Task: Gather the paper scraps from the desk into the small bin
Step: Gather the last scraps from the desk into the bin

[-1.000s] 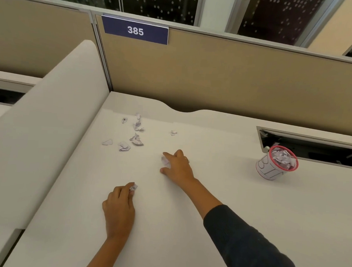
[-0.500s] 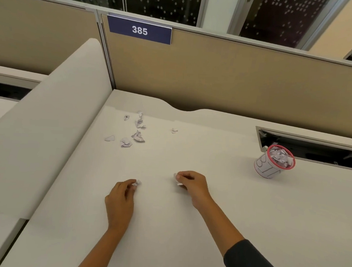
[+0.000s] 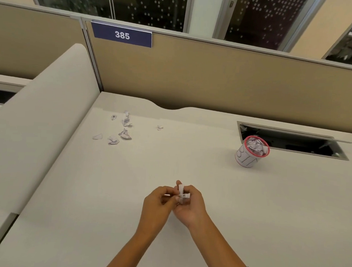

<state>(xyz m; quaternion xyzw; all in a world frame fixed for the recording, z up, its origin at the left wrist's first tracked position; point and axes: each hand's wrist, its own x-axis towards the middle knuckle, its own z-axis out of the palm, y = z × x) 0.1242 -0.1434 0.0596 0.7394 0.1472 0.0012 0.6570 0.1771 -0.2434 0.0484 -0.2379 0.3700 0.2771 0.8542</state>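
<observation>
My left hand and my right hand meet above the middle of the white desk, fingers pinched together on small white paper scraps. Several more crumpled scraps lie loose at the far left of the desk, and one lone scrap sits to their right. The small bin, a white cup with a red rim, stands at the far right, piled with scraps, well away from both hands.
A tan partition with a blue "385" sign backs the desk. An open cable hatch gapes right behind the bin. A low white divider runs along the left edge.
Both hands drew back from the desk surface with their scraps and came together at the centre, where they now touch.
</observation>
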